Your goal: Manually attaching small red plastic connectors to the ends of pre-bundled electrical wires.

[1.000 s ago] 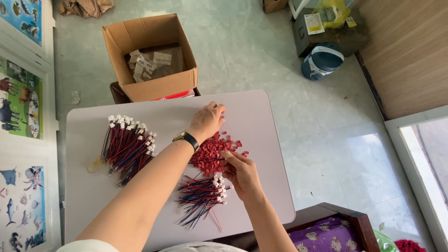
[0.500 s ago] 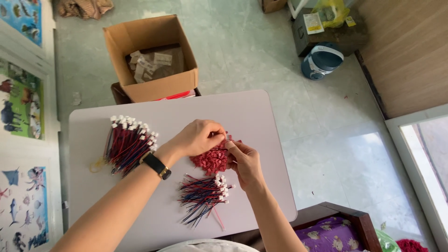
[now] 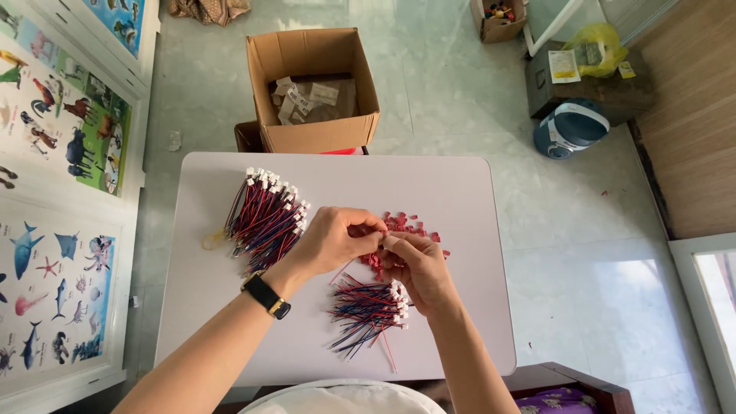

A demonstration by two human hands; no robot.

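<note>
Your left hand (image 3: 333, 239) and right hand (image 3: 418, 264) pinch closed on one wire lead (image 3: 387, 239) at frame centre, right above the red connectors (image 3: 406, 227), keeping parts close.

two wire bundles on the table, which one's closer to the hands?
The loose, fanned-out wire bundle just below the hands. The other wire bundle lies farther off, toward the table's left side.

white table (image 3: 460, 192), red connector pieces (image 3: 406, 226), red-and-black wires with white plugs (image 3: 264, 218), brown cardboard box (image 3: 314, 134), black wristwatch (image 3: 267, 295)
</note>
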